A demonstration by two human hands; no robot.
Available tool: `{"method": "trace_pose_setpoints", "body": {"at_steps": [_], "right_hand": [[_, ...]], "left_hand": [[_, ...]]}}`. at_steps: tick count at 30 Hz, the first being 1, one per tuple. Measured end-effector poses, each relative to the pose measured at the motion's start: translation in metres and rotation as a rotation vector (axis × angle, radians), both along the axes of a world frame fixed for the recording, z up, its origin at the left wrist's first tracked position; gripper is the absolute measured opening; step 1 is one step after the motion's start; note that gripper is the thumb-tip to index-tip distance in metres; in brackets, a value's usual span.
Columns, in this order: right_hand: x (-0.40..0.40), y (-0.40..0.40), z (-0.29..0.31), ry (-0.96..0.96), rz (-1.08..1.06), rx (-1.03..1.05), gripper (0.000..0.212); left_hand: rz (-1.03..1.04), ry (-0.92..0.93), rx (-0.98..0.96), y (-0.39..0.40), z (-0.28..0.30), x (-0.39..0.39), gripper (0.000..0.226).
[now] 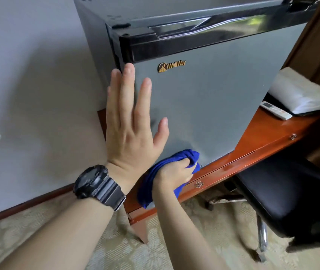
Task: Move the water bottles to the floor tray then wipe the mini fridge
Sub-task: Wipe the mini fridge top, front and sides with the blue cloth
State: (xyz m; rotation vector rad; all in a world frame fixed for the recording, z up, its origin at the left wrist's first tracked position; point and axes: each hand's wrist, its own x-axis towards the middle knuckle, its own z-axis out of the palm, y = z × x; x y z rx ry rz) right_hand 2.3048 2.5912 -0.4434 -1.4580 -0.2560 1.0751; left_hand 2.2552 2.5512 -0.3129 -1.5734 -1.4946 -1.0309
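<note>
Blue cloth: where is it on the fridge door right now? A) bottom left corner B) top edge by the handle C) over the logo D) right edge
A: the right hand grips the blue cloth against the bottom left corner of the mini fridge door.

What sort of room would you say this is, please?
Probably a hotel room: a mini fridge stands on a wooden desk, with a remote control and folded white towel beside it.

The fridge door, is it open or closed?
Closed. The fridge door sits flush against the black cabinet, no gap or inside showing.
</note>
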Motion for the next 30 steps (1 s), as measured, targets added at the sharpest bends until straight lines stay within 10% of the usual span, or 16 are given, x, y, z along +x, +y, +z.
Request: {"method": "trace_pose_setpoints", "body": {"at_steps": [3,10,18,30], "right_hand": [[-0.019,-0.040,0.023,-0.212,0.165,0.225,0.053],[0.025,0.013,0.069,-0.507,0.190,0.614,0.068],[0.110,0.143,0.157,-0.386,0.038,0.599,0.076],[0.009,-0.012,0.075,-1.555,0.284,1.376,0.055]], "left_hand": [[-0.023,-0.191,-0.060,-0.017,-0.026,0.003,0.067],[0.091,-1.311,-0.295,-0.047,-0.082,0.054,0.051],[0.178,-1.592,-0.135,-0.008,-0.094,0.092,0.054],[-0.070,-1.872,0.067,-0.010,-0.156,0.076,0.041]]}}
